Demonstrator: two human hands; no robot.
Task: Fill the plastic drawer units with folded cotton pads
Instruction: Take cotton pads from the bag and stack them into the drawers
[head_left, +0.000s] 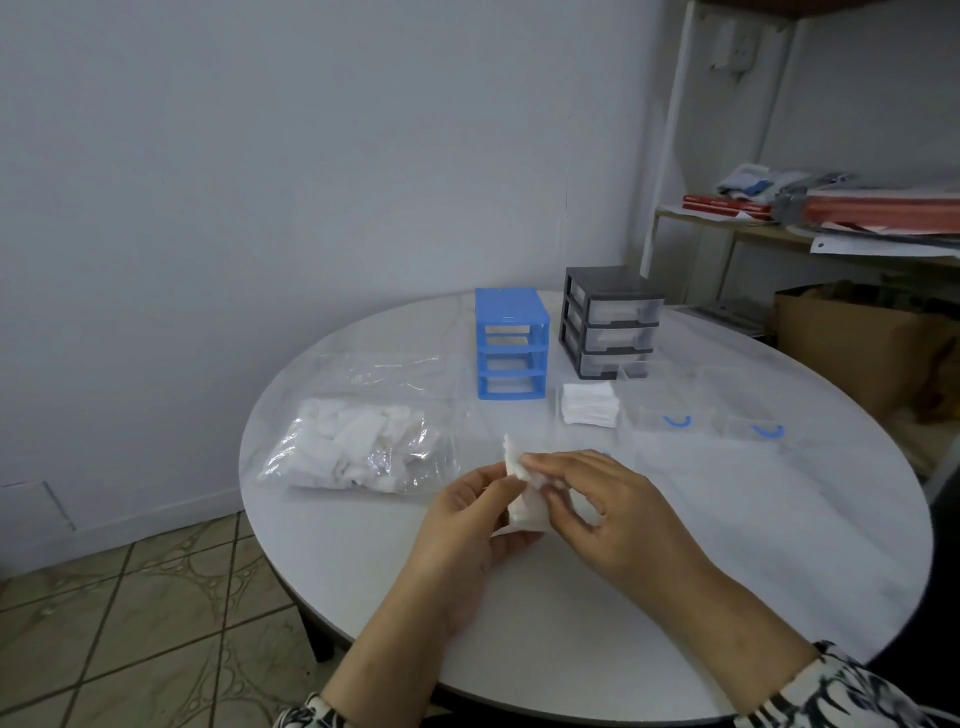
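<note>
Both hands pinch one white cotton pad (525, 506) above the table (727, 545): left hand (470, 525) grips its near edge, right hand (608, 506) its top. Beyond the fingers stand the blue drawer unit (511, 344) and the black drawer unit (610, 319); the bag of pads (358, 449) lies left.

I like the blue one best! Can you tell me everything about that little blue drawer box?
The small blue plastic drawer frame stands upright near the far edge of the round white table, left of a grey drawer unit. It has a solid top and three open slots, all empty, so you see through them. Nothing touches it but the table.
</note>
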